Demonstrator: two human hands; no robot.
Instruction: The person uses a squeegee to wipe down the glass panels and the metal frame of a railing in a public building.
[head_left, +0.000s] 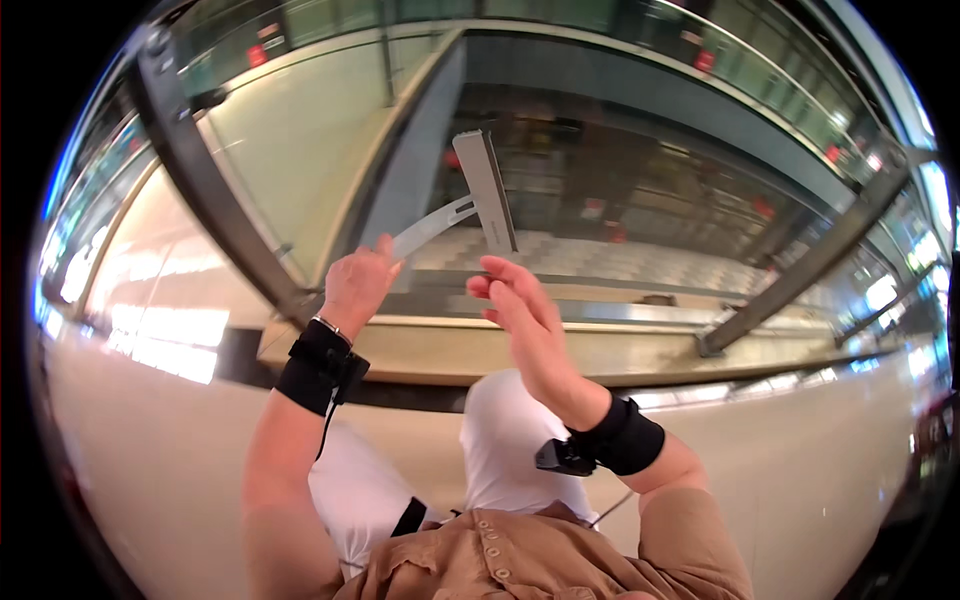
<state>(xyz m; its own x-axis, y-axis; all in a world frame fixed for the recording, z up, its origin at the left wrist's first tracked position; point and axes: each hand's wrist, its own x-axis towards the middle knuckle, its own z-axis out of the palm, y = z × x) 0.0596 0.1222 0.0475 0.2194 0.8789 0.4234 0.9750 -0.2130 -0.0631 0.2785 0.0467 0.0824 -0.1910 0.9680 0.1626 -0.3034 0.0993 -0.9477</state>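
Note:
A squeegee with a wide grey head (484, 191) and a curved pale handle (435, 227) extends in front of me. My left hand (358, 289) is closed around the lower end of that handle. The head is tilted, its long dark edge facing right. My right hand (529, 319) hovers just below the head's lower end, fingers bent and a little apart, with nothing seen in it. Behind the tool is a glass panel (637, 195); whether the blade touches it I cannot tell.
Dark metal posts slant on the left (214, 180) and right (810, 259). A beige stone ledge (480, 352) runs along the glass base, close to my knees. Shiny pale floor (172, 450) spreads around me. Black wrist straps (630, 439) carry small devices and cables.

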